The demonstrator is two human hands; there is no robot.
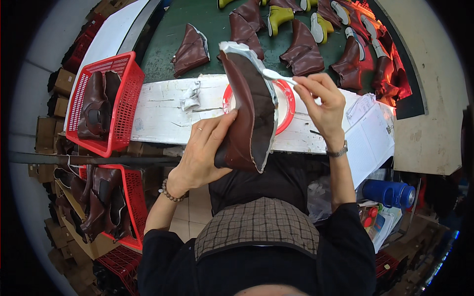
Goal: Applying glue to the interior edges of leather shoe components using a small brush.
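My left hand [201,150] is wrapped round a reddish-brown leather boot upper [240,96], with its dark lining facing me. A white coating, wet-looking, runs along the upper's top and right edge. In my right hand [323,103], a slim white brush [280,76] is pinched between thumb and fingers. Its head touches the coated edge on the right; the bristles are hard to make out. Behind the boot upper stands a red basin [290,111] with whitish stuff in it, partly hidden by the upper.
Brown boot uppers [190,49] and yellow-green boots [280,19] lie across the green belt [163,56]. A crumpled white cloth [190,96] rests on the white board [158,113]. Red baskets [129,89] with uppers stand left. Papers [368,133] and a blue flask [387,193] are right.
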